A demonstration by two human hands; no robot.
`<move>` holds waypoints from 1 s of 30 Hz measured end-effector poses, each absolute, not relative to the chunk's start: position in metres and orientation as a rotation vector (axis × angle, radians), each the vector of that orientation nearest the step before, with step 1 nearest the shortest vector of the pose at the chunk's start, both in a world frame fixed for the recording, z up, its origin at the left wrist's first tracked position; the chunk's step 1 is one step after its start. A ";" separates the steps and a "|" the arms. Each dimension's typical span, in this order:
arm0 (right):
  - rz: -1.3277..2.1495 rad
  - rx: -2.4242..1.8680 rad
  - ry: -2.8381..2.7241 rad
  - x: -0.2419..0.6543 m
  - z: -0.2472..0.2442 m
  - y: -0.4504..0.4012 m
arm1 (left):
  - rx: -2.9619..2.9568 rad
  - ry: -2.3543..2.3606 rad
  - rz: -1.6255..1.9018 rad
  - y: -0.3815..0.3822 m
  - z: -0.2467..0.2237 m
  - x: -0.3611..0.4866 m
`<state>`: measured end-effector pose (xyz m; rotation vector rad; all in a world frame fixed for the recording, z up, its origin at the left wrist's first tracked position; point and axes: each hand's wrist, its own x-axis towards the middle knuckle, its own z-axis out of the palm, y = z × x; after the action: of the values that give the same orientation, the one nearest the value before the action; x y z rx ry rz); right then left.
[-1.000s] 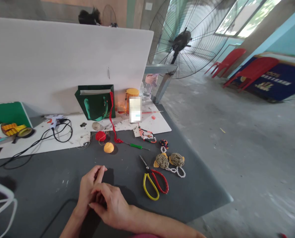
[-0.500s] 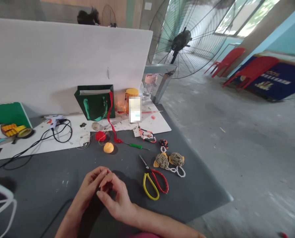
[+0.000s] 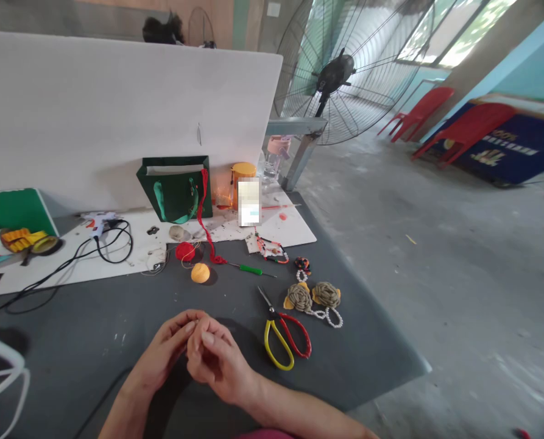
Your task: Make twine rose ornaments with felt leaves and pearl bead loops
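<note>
My left hand (image 3: 169, 342) and my right hand (image 3: 219, 360) meet over the dark grey table (image 3: 358, 360), fingertips together. Both have bent, closed fingers; whatever lies between them is hidden. To their right rest scissors (image 3: 275, 317) with one yellow and one red handle. Beyond my hands are a yellow ball (image 3: 200, 273), a red yarn ball (image 3: 185, 251) and a green-handled hook (image 3: 251, 269). Two grey-brown rope flowers (image 3: 326, 294) with white bead loops lie right of the scissors.
A green paper bag (image 3: 175, 192) stands before a white board (image 3: 116, 110). A glue gun (image 3: 98, 222) with black cable lies at the left. Near the right edge are a beaded string (image 3: 274, 251) and a small dark flower (image 3: 303, 264). A large fan (image 3: 335, 73) stands behind.
My right hand has turned and its thumb has moved up against its fingers. My left hand has shifted slightly, still touching the right.
</note>
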<state>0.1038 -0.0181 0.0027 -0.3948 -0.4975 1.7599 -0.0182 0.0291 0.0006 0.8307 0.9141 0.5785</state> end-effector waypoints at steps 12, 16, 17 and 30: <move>2.008 -0.085 -0.270 0.119 0.002 -0.010 | 0.820 0.768 0.628 0.026 -0.007 -0.018; 2.017 -0.059 -0.272 0.118 0.001 -0.011 | 0.826 0.742 0.613 0.026 -0.005 -0.021; 2.017 -0.044 -0.278 0.118 0.001 -0.011 | 0.825 0.736 0.610 0.026 -0.004 -0.021; 2.041 0.025 -0.271 0.117 -0.001 -0.011 | 0.807 0.709 0.611 0.025 -0.003 -0.018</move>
<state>0.1174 -0.0114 -0.0012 0.0248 -0.2715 2.0413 -0.0175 0.0246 -0.0028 0.8075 0.7086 0.6107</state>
